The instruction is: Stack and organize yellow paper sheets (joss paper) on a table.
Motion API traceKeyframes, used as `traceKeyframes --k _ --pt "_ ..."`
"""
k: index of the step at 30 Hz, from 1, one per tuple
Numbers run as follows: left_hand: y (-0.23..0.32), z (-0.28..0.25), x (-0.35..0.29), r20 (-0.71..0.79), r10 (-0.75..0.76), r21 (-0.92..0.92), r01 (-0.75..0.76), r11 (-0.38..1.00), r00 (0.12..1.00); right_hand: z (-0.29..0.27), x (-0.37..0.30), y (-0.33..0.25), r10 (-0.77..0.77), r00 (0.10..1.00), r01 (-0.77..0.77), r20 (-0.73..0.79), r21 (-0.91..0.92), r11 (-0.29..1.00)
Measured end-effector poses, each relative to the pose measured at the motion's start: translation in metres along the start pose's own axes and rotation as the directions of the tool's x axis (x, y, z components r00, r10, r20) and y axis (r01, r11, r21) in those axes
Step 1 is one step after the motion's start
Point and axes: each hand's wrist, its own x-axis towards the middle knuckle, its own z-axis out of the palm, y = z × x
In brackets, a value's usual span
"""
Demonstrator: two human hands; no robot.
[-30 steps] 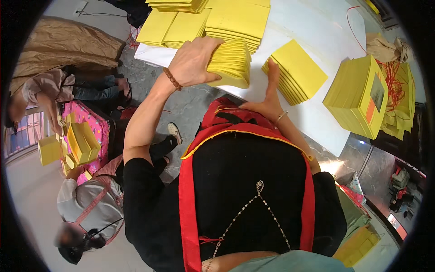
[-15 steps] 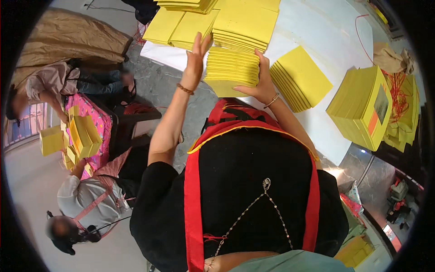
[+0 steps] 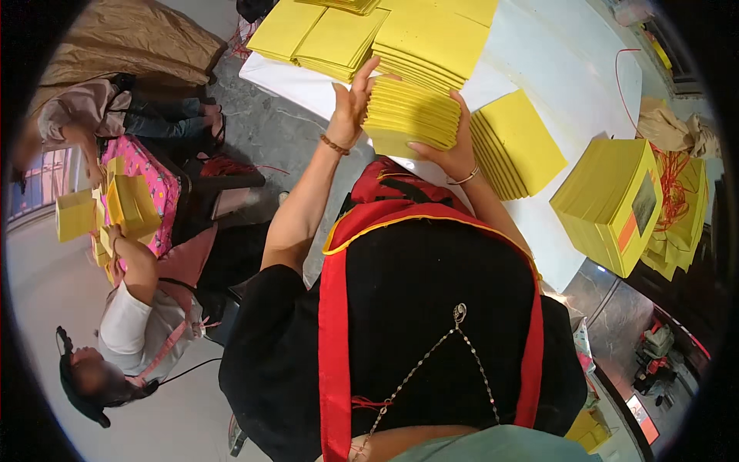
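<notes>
A thick stack of folded yellow paper [image 3: 412, 115] is held up at the near edge of the white table, its layered edges facing up. My right hand [image 3: 454, 150] grips its right side, the thumb across the near face and the fingers along the far right edge. At its left side is my left hand [image 3: 352, 108], fingers stretched out and spread, the fingertips at the far left corner. Part of those fingers is hidden behind the stack. A fanned yellow pile [image 3: 523, 146] lies just right of my right hand.
Flat yellow piles [image 3: 431, 38] cover the far left of the white table [image 3: 570, 61]. A tall yellow stack [image 3: 604, 200] stands at the right, beside red strings [image 3: 673, 189]. On the left, two people work at a pink-clothed table [image 3: 168, 192] with yellow paper pieces.
My left hand has come in against the stack's left side from a spread position apart from it. The stack and right hand have shifted slightly right in view.
</notes>
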Motion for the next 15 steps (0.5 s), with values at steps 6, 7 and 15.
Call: traceKeyframes --k 6,7,15 --pt "0.017 -0.019 -0.016 0.221 -0.132 0.564 -0.016 0.826 0.966 -0.006 0.001 -0.006 0.011 1.0 -0.011 -0.003 -0.103 0.995" --pt "0.007 -0.018 -0.013 0.183 -0.069 0.574 -0.05 0.817 0.981 -0.005 0.002 -0.007 0.024 1.0 -0.023 0.008 -0.136 0.99" --pt "-0.003 -0.004 -0.014 0.122 -0.11 0.516 0.032 0.856 0.986 -0.004 -0.004 0.001 -0.028 0.997 0.031 0.072 -0.035 0.999"
